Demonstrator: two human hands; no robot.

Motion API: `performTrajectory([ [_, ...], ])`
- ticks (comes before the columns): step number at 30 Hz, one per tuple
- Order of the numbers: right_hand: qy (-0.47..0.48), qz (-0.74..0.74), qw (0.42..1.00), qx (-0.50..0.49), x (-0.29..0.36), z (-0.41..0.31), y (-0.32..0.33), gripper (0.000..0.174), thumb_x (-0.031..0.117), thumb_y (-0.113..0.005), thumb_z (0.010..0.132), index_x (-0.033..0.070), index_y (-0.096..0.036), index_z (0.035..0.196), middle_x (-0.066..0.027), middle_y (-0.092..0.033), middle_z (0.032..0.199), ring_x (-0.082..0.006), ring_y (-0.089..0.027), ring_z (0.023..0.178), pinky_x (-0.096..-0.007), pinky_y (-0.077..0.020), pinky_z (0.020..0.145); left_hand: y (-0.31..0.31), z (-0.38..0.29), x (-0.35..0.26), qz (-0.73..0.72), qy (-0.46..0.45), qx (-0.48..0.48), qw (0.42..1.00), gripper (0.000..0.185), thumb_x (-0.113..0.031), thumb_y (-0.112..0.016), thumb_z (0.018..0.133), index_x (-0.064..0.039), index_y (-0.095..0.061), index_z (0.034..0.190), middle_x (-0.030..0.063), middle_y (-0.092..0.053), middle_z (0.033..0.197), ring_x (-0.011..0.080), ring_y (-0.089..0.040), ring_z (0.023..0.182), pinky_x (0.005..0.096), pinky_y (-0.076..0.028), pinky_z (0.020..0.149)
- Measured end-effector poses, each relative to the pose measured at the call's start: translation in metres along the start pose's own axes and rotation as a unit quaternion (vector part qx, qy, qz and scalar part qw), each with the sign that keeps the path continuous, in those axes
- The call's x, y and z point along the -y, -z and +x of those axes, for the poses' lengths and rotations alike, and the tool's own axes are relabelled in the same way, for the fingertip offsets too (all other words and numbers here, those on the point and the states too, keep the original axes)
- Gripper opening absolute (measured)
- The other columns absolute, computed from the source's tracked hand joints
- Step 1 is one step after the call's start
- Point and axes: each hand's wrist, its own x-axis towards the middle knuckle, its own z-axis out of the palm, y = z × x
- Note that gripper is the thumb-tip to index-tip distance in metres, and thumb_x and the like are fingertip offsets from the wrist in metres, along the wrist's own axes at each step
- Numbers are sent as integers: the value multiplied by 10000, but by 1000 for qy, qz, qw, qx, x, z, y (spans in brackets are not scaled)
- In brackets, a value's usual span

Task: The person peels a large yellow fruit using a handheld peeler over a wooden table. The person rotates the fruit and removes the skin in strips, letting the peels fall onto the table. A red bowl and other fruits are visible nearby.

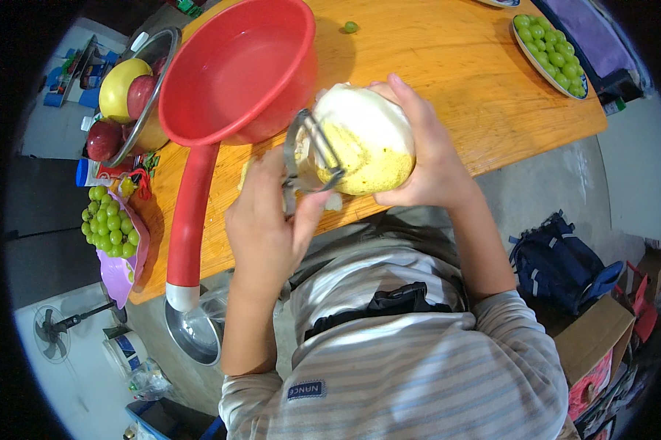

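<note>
Near the wooden table's front edge, my right hand (429, 148) grips a large, partly peeled pomelo (372, 148) from its right side. White pith shows on its upper part, and yellow-green rind remains on the lower part. My left hand (270, 214) holds a metal Y-shaped peeler (314, 148), whose blade is at the fruit's left side. Part of the peeler's handle is hidden by the fingers. Pale scraps of peel (333, 202) lie under the hands. Just beyond my left hand stands a red plastic long-handled basin (237, 71), its handle pointing towards me.
Grapes fill a plate (550, 58) at the back right and a purple dish (138, 236) at the left edge. A glass bowl (165, 82) with apples and a yellow fruit stands left of the basin. One loose grape (351, 27) lies on the wooden table (446, 44). A metal basin (193, 335) is below.
</note>
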Motion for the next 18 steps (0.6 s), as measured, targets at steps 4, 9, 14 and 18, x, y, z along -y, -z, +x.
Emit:
performTrajectory([
  [4,-3,4,1000,-25,-4,-4,-5,1041,186,-799,486,27,-283,1377,-175,-454,1283,-351,-444,1175,-429,-328,996,-6,5,-4,117,-26,23,993,698,-477,-719,643,5,-512,1105,130,-562,790,286,-604,692,356,-493,541],
  [9,22,-20,999,-32,-3,-6,-7,1053,263,-829,496,29,-292,1371,-178,-460,1279,-356,-449,1166,-446,-333,967,-1,4,-12,138,-13,58,989,759,-477,-739,617,28,-495,1127,128,-575,798,280,-602,618,347,-494,490],
  [14,43,-117,992,-15,5,-4,-3,1228,255,-887,457,74,-156,1428,-211,-476,1256,-354,-484,1116,-429,-362,938,-5,4,-20,158,-16,50,986,745,-437,-761,625,58,-493,1113,139,-580,790,271,-606,576,338,-496,463],
  [18,41,-130,990,-21,6,-5,-4,1221,290,-889,461,76,-166,1423,-206,-491,1240,-353,-480,1115,-431,-359,925,-8,0,-22,181,-6,46,982,734,-406,-769,633,77,-485,1106,141,-583,768,279,-610,548,332,-499,451],
])
